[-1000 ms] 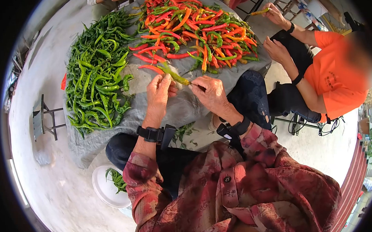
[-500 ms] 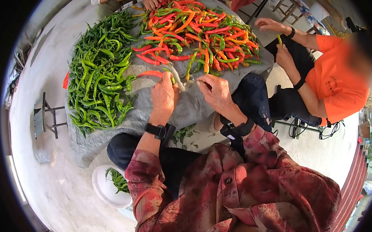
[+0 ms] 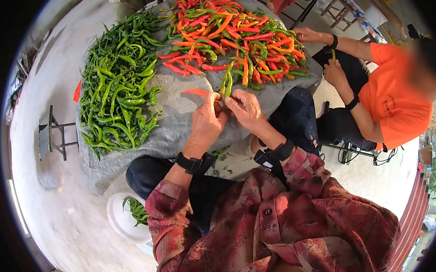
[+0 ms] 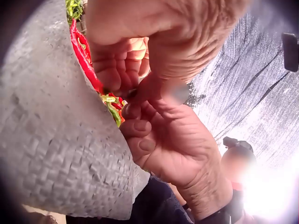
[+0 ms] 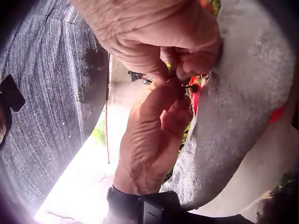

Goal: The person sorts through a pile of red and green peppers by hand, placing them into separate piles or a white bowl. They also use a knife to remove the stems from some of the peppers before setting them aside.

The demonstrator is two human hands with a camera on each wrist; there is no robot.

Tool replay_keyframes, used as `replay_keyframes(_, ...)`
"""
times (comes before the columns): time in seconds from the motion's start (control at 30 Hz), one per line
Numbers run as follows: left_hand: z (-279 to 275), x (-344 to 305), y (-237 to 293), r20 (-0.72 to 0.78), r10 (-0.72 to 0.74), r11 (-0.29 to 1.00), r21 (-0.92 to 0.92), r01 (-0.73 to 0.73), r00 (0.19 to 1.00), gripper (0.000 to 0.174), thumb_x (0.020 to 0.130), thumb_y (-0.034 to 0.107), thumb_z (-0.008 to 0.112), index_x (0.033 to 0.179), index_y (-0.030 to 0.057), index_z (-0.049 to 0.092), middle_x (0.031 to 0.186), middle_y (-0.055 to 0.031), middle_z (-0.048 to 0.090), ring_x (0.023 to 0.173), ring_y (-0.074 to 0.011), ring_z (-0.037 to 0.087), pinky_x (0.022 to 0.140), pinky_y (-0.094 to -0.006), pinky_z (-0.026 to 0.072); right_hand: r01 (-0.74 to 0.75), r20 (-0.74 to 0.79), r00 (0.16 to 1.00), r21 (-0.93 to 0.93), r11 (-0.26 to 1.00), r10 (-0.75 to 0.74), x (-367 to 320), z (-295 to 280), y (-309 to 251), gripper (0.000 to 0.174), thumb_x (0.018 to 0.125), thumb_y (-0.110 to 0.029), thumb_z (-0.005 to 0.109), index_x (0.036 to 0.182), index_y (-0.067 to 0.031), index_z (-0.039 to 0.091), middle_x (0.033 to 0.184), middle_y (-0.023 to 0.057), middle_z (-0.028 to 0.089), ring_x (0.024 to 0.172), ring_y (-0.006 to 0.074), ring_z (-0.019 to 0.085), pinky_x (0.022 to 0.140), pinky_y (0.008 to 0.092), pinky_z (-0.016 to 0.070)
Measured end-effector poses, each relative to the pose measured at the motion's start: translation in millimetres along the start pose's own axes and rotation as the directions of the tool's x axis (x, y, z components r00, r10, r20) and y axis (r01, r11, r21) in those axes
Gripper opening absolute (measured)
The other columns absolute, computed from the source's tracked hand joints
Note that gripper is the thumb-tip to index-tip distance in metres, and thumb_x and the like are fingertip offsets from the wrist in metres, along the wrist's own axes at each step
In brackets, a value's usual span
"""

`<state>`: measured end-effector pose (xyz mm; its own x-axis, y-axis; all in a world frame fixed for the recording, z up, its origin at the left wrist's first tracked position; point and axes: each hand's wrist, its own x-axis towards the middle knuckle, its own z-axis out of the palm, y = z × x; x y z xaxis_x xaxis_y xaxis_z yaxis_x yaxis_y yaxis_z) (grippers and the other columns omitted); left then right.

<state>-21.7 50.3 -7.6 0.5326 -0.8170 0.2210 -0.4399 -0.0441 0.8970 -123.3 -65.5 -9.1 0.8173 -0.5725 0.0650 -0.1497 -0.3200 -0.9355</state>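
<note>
My left hand point(image 3: 207, 124) holds a red chili pepper point(image 3: 193, 92) that sticks out to the left past its fingers. Close beside it, my right hand point(image 3: 248, 113) pinches the end of a green chili pepper point(image 3: 229, 84) between thumb and fingers. A yellowish-green pepper point(image 3: 223, 77) overlaps that one in the head view. Both hands meet fingertip to fingertip over the table's near edge, as the left wrist view also shows. In the right wrist view a dark stem point(image 5: 190, 87) pokes out by the left fingers, while the curled fingers hide most of the grip.
Green peppers point(image 3: 118, 87) lie heaped on the left of the grey covered table point(image 3: 170, 101); mixed red, orange and green ones point(image 3: 238, 33) are piled behind the hands. A white tub point(image 3: 118, 213) stands on the floor at left. A person in orange point(image 3: 393, 89) sits at right.
The yellow-green pepper held between both hands a second ago has left them. The hands parted, then came together; the right hand now pinches a green pepper. The red pepper moved right with the left hand.
</note>
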Motion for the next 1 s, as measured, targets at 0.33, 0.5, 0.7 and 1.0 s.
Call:
replay_keyframes(0.33,-18,13,-14,-0.165,0.079,0.903,0.429,-0.001,0.983,0.025,0.080,0.002,0.059,0.104,0.0078,0.056,0.094,-0.0115,0.059,0.081,-0.0322,0.061,0.068,-0.0400,0.0490,0.057,-0.150,0.979,-0.438,0.897,-0.135,1,-20,-5,0.020,0.082,-0.019,0.065,0.082,-0.0010,0.055,0.064,0.0139,0.060,0.060,0.0300,0.061,0.054,0.0374,0.0473)
replay_keyframes(0.5,-17,22,-29,-0.121,0.071,0.873,0.487,-0.003,0.990,0.025,0.080,0.005,0.060,0.104,0.0117,0.057,0.095,-0.0106,0.057,0.085,-0.0329,0.060,0.071,-0.0412,0.0489,0.195,-0.162,0.945,-0.415,0.889,-0.283,-5,-10,-16,0.014,0.082,-0.014,0.065,0.084,-0.0023,0.057,0.066,0.0125,0.061,0.060,0.0300,0.061,0.054,0.0363,0.0477)
replay_keyframes(0.7,-15,26,-36,-0.089,0.022,0.862,0.506,0.026,0.996,0.022,0.077,0.008,0.065,0.097,0.0113,0.056,0.085,-0.0122,0.059,0.079,-0.0341,0.060,0.066,-0.0413,0.0485,0.224,-0.077,0.963,-0.296,0.929,-0.256,-8,-1,-18,0.010,0.082,-0.011,0.064,0.085,-0.0025,0.059,0.067,0.0121,0.061,0.060,0.0279,0.062,0.054,0.0343,0.0478)
replay_keyframes(1.0,-9,6,6,-0.151,-0.051,0.986,-0.164,0.025,0.987,0.021,0.081,-0.001,0.063,0.099,0.0018,0.052,0.081,-0.0043,0.062,0.075,-0.0087,0.059,0.065,-0.0256,0.0491,-0.133,0.043,0.991,0.186,0.974,0.127,-3,0,-23,0.025,0.090,-0.021,0.058,0.091,0.0037,0.061,0.067,0.0054,0.059,0.060,0.0095,0.053,0.053,0.0262,0.0425)
